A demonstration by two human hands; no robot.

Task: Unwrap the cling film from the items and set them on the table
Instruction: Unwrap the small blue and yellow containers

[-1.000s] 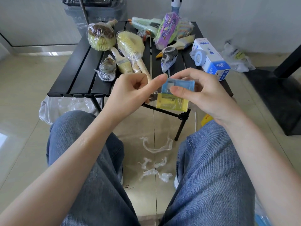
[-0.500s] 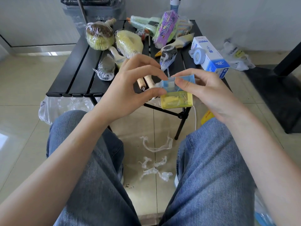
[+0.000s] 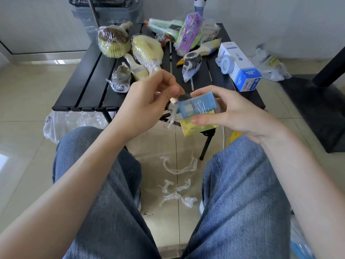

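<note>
Left hand (image 3: pixel 149 101) has shifted left off the boxes (image 3: pixel 197 114), now pinching a twisted film tail (image 3: pixel 172 114). Right hand (image 3: pixel 233 113) grips the blue-and-yellow boxes above the knees, short of the table (image 3: pixel 89 86). Risk: film snaps, or a hard tug pulls the boxes from the grip.

Glossy beige tiled floor (image 3: pixel 24 101), pale wall (image 3: pixel 280 19), black slatted folding table (image 3: pixel 87 85), daylight reflections
</note>
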